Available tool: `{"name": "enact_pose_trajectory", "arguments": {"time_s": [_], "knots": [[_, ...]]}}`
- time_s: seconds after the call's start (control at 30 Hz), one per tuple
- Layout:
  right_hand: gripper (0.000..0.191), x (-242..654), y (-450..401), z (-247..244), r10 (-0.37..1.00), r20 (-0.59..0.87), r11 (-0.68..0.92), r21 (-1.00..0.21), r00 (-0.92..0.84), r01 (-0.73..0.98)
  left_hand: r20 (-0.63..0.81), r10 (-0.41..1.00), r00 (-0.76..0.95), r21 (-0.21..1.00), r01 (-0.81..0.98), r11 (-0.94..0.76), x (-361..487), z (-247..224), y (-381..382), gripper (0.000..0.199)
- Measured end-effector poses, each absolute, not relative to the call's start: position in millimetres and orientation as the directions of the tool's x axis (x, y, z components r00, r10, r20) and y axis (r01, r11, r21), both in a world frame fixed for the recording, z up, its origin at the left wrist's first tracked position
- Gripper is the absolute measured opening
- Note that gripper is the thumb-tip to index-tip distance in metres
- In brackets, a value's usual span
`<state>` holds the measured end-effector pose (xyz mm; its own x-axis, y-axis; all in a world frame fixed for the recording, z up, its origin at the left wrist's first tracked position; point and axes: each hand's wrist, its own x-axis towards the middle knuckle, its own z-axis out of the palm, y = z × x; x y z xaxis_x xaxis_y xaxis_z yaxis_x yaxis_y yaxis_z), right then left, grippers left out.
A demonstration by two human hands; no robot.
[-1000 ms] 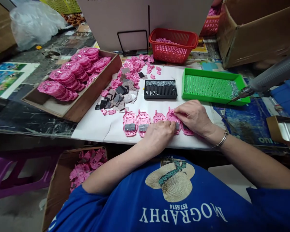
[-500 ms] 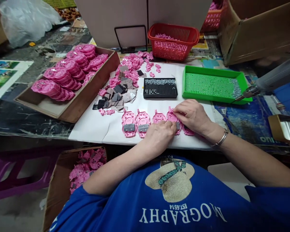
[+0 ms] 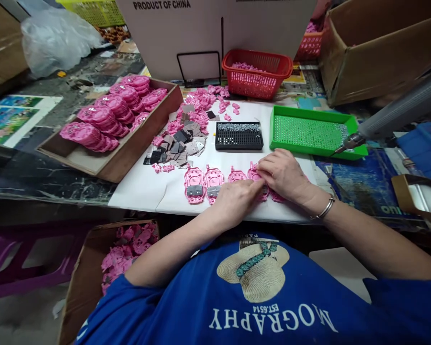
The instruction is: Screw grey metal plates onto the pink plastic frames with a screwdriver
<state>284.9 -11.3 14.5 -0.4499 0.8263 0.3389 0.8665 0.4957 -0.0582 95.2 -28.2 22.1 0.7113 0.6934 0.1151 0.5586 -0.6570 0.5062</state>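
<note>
A row of pink plastic casings (image 3: 213, 178) lies along the front of the white sheet. The two at the left each carry a grey plate (image 3: 194, 190) across the lower half. My left hand (image 3: 239, 199) is closed over the lower part of the row, its fingertips against the fourth casing (image 3: 254, 174). What those fingers pinch is hidden. From the right, my right hand (image 3: 283, 176) has its fingers pressed together on that same casing, fingertips close to my left hand's. Another casing is partly covered beneath my right hand.
Loose grey plates (image 3: 181, 143) and small pink parts (image 3: 197, 103) lie in a heap behind. Beyond stand a black screw tray (image 3: 239, 145), a green tray (image 3: 305, 129) and a red basket (image 3: 258, 86). A power screwdriver (image 3: 391, 112) hangs at right; a cardboard tray (image 3: 140, 148) of stacked casings stands left.
The camera view has shifted slightly, so the table's things sit a little lower. My left hand's fingers have moved up and closer to the right hand's fingertips at the fourth casing.
</note>
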Motion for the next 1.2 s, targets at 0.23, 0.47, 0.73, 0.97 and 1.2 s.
{"name": "enact_pose_trajectory", "arguments": {"time_s": [0.23,0.47,0.73,0.97,1.2], "knots": [[0.019,258,-41,43,0.796,0.455,0.599,-0.49,-0.4,0.633,-0.073,0.875,0.478,0.98,-0.13,0.153,80,28,-28,0.059],[0.02,233,-49,34,0.805,0.448,0.587,-0.51,-0.388,0.629,-0.179,0.905,0.385,0.972,-0.076,0.224,81,25,-34,0.066],[0.017,235,-45,30,0.755,0.545,0.638,-0.483,-0.364,0.6,-0.194,0.853,0.484,0.91,-0.236,0.34,78,30,-37,0.05],[0.009,243,-42,40,0.701,0.646,0.658,-0.42,-0.303,0.625,-0.155,0.871,0.466,0.922,-0.248,0.297,69,24,-34,0.047],[0.022,246,-44,38,0.659,0.678,0.685,-0.363,-0.325,0.631,-0.168,0.87,0.464,0.933,-0.21,0.292,58,28,-34,0.038]]}}
